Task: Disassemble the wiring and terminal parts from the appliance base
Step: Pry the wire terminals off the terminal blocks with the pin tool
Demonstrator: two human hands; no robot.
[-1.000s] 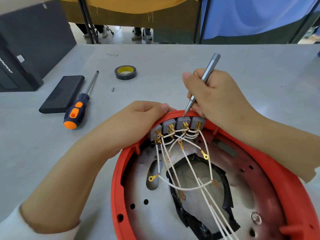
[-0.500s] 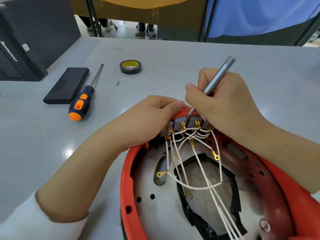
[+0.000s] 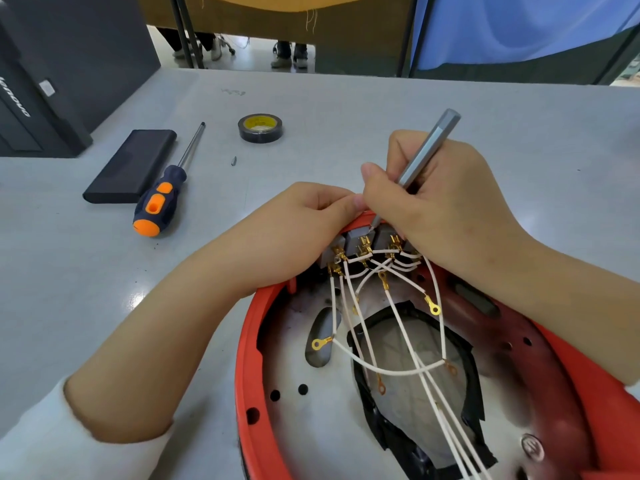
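A round red appliance base (image 3: 249, 358) lies open side up on the grey table (image 3: 346, 109), near the bottom right of the view, with its far rim under both hands. The left hand (image 3: 294, 230) curls over that rim from the outside, fingers bent and gripping the edge just beside a row of small grey switch blocks (image 3: 356, 242). The right hand (image 3: 440, 202) holds a slim silver screwdriver (image 3: 427, 150) like a pen, fingers wrapped round its shaft, and the tip comes down at the top of the switch blocks, right at the rim. Brass terminals (image 3: 362, 249) stick out of the blocks, and thin white wires (image 3: 398, 327) run from them across the inside of the base, crossing one another over a black-edged opening (image 3: 464, 344) in the middle. Several wires end in loose gold ring connectors (image 3: 320, 342), lying free inside the base. Well to the left on the table lie an orange and dark blue screwdriver (image 3: 157, 206) and, touching it, a flat black case (image 3: 133, 166). A roll of black tape (image 3: 260, 128) sits further back, with a tiny screw (image 3: 233, 161) between it and the big screwdriver. A dark box (image 3: 69, 64) stands at the far left corner
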